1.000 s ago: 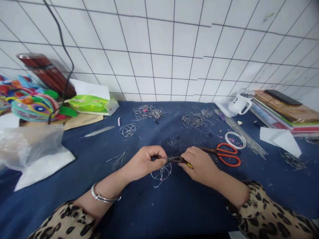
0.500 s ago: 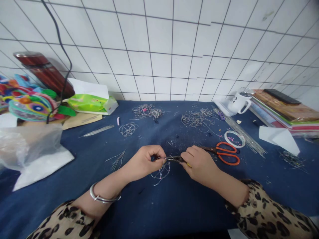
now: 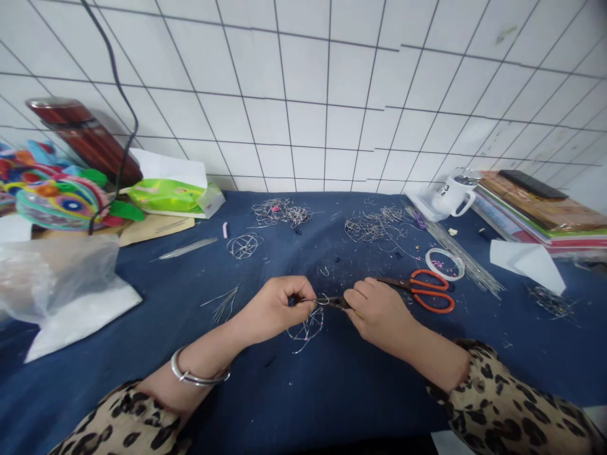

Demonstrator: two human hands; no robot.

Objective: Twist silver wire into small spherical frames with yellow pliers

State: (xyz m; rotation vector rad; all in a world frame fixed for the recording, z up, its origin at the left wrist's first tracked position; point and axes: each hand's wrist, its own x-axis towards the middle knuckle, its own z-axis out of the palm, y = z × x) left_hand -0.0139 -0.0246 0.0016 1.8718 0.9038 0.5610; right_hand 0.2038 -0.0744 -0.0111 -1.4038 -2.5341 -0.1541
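Note:
Near the middle of the blue cloth, my left hand [image 3: 279,309] pinches a thin silver wire [image 3: 318,301] between thumb and fingers. My right hand [image 3: 379,316] is wrapped round a pair of pliers [image 3: 337,303], whose dark jaws point left and meet the wire's looped end. The handles are mostly hidden in my palm. Just under my left fingertips is a round wire frame [image 3: 307,330] with small pink beads; whether it joins the held wire I cannot tell. Orange-handled scissors [image 3: 432,291] lie just beyond my right hand.
Tangled wire pieces [image 3: 372,225] and another wire pile [image 3: 281,213] lie at the back. A ring-shaped dish of pink beads [image 3: 429,258] sits beside straight wires [image 3: 474,268]. At the back right stands a white mug [image 3: 453,196]. A plastic bag [image 3: 71,284] lies left.
Both hands keep nearly the same place and grip. The pliers' jaws and the wire loop between my hands have shifted very slightly.

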